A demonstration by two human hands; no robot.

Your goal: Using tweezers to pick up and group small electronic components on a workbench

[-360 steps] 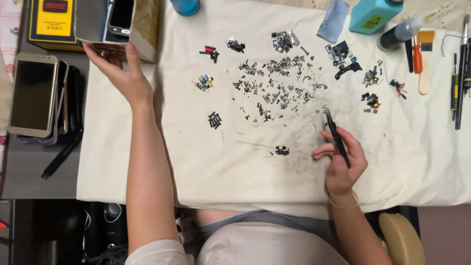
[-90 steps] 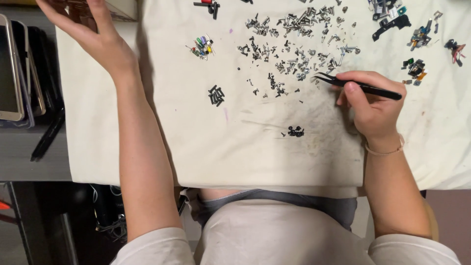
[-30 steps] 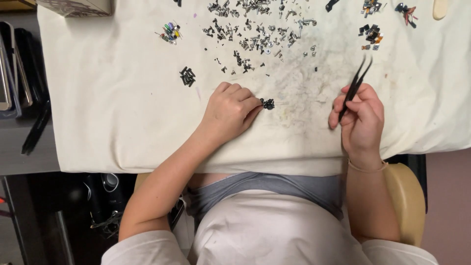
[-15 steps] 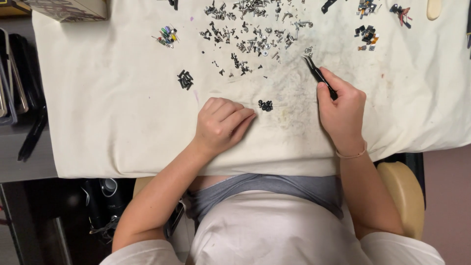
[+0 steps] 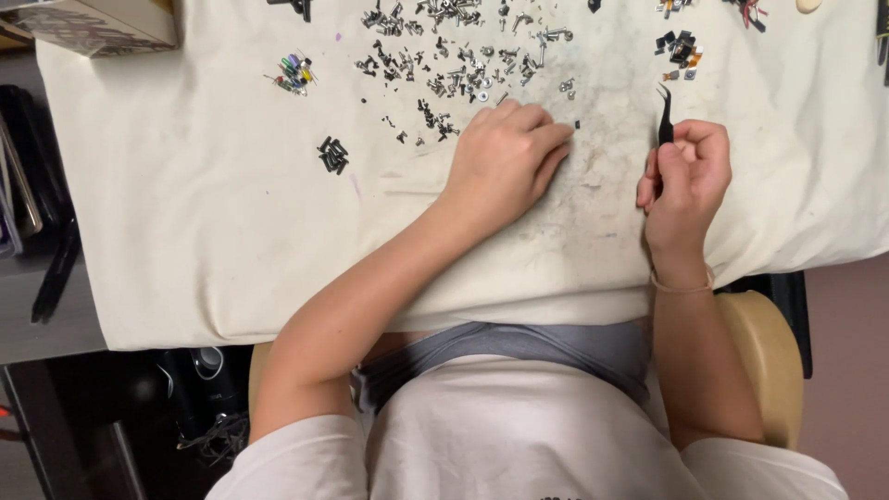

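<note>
My left hand (image 5: 507,156) lies palm down on the white cloth (image 5: 213,231), fingers curled, fingertips next to a tiny dark part (image 5: 577,123) and just below a scatter of small screws and metal bits (image 5: 454,65). Whether anything sits under its palm is hidden. My right hand (image 5: 685,176) holds black tweezers (image 5: 664,118) upright, curved tip pointing away from me, a little right of the left hand. The tip holds nothing visible.
A small pile of black parts (image 5: 332,154) and a cluster of coloured bits (image 5: 294,72) lie at left. More dark and orange parts (image 5: 681,51) lie beyond the tweezers. A cardboard box (image 5: 93,23) stands at the top left; dark tools (image 5: 51,268) lie off the cloth's left edge.
My left hand slid up and right, from beside the small dark cluster to the lower edge of the screw scatter. The right hand drew back and turned the tweezers upright.
</note>
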